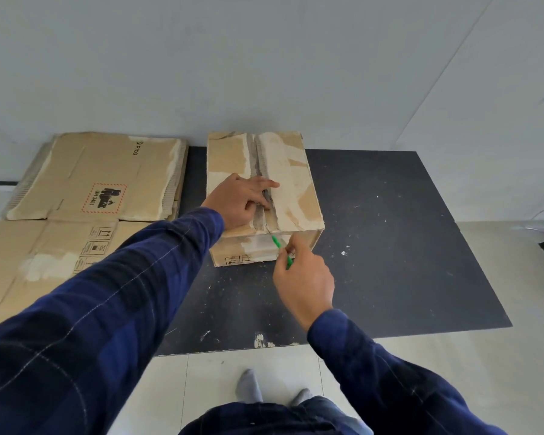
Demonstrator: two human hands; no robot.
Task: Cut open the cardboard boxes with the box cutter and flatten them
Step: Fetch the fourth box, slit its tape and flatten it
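Navy checked shirt [60, 356] and grey socks [248, 387].
The left sleeve [132, 271] and right sleeve [390, 381] are long, dark blue with broad darker bands and thin pale lines crossing in a large check. Each ends in a plain cuff at the wrist, with the left hand [237, 199] and right hand [305, 284] bare beyond it. More dark blue cloth shows at the waist [264, 419].

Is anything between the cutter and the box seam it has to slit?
Nothing visible at the near end: the cutter, in the right hand, has its tip at the seam on the front edge of the box. Farther along, the left hand rests across that seam, in the blade's likely path.
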